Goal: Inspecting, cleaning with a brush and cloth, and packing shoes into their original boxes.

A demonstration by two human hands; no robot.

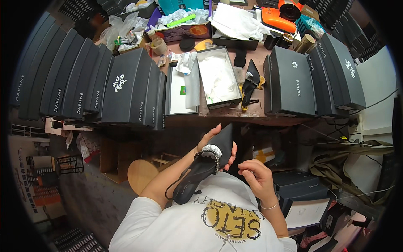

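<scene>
My left hand [213, 142] holds a black pointed shoe [205, 166] with a jewelled strap and white paper stuffed in its toe, in front of my chest. My right hand [257, 175] hovers just right of the shoe with its fingers curled, holding nothing that I can see. The matching black shoe [249, 86] lies on the brown table [256, 110] to the right of an open grey shoe box [218, 77] lined with white tissue paper. The box lid [181, 90] rests beside it on the left.
Rows of shut black shoe boxes [126, 90] stand along the table's left, more black boxes [294, 82] at its right. Tissue, plastic bags and an orange device [279, 19] crowd the back. More boxes [304, 187] and a round wooden stool [142, 174] sit on the floor.
</scene>
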